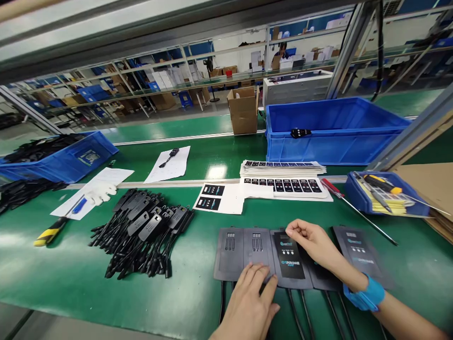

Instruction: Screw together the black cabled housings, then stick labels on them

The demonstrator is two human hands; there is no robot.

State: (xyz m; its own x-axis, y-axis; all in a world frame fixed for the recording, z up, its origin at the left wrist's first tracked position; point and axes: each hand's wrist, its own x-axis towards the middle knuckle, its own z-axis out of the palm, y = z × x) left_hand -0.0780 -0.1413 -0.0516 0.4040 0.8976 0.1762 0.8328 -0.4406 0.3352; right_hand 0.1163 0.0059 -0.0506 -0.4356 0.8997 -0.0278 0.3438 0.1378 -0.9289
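On the green table a row of flat dark grey boxes with black cables lies in front of me. My left hand (252,297) rests with fingers spread on the lower edge of an unlabelled box (256,243). At the top right corner of the box with a black printed label (290,262), my right hand (309,238) has thumb and fingertips pressed together; what they pinch, if anything, is too small to tell. Another labelled box (361,252) lies at the right, beyond my right wrist with its blue band. Two black labels remain on a white sheet (233,199) behind the boxes.
A pile of small black cabled devices (145,226) lies to the left. Behind stand stacked label sheets (283,186), a large blue bin (318,146) and a cardboard box (243,111). A long screwdriver (364,215) and a small blue tray (417,208) are at the right.
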